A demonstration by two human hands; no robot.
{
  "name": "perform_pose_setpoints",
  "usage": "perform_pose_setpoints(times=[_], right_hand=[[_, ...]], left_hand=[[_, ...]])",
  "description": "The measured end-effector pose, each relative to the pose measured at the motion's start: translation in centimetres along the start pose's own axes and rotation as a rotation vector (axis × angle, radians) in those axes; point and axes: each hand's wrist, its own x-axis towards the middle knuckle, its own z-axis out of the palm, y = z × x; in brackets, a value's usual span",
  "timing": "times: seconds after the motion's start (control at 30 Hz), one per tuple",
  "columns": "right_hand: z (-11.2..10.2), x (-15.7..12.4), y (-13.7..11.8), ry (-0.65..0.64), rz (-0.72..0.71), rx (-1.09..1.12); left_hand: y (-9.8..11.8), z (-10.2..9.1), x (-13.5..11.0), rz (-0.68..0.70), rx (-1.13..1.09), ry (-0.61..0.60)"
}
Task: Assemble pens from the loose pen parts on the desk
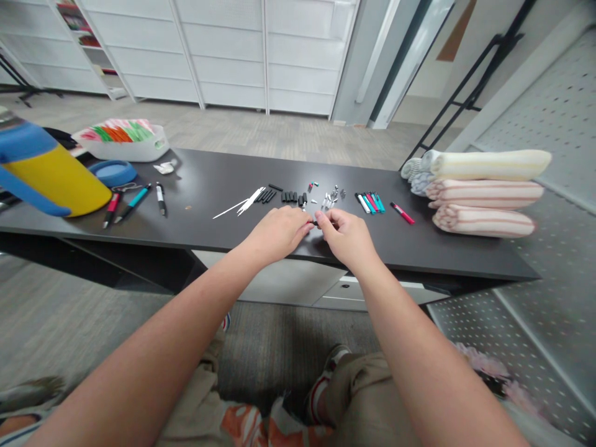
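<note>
Strewn across the dark desk [200,186], just beyond both hands and crowding the space before them: white sticks [251,201] in a loose fan, slender black tubes [266,196] right beside, a short row of thicker black sleeves [291,197] close to the left fingertips, and silvery pieces [331,198] in a scatter, with tiny red and green bits [312,185] farther back. To the right, a neat row of white, red and teal pieces [370,202], then a red pen [403,213] on its own, then rolled cloths [488,192] stacked near the right end. To the left, well apart from the hands, a red-and-black pen [110,210], a teal pen [134,203] and a white-and-black pen [161,200], with something crumpled and white [166,167] behind. At the far left, a large blue-and-yellow container [56,174], contents hidden; beyond it, a white bin [135,151] filled with pink, orange and green sticks [118,131], and near both, a blue ring-shaped piece [112,172]. Near the front edge, pinched between the fingers of left hand [282,231] and right hand [347,239] alike, a small black piece [315,223], mostly covered.
</note>
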Motion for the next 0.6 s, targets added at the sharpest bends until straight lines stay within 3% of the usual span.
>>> perform_pose_setpoints(times=[0.4,0.6], right_hand=[[-0.1,0.12,0.17,-0.003,0.025,0.015],[-0.19,0.13,0.02,0.001,0.031,0.022]], left_hand=[[-0.18,0.12,-0.17,-0.002,-0.045,0.062],[-0.04,-0.05,-0.06,-0.015,-0.014,0.027]])
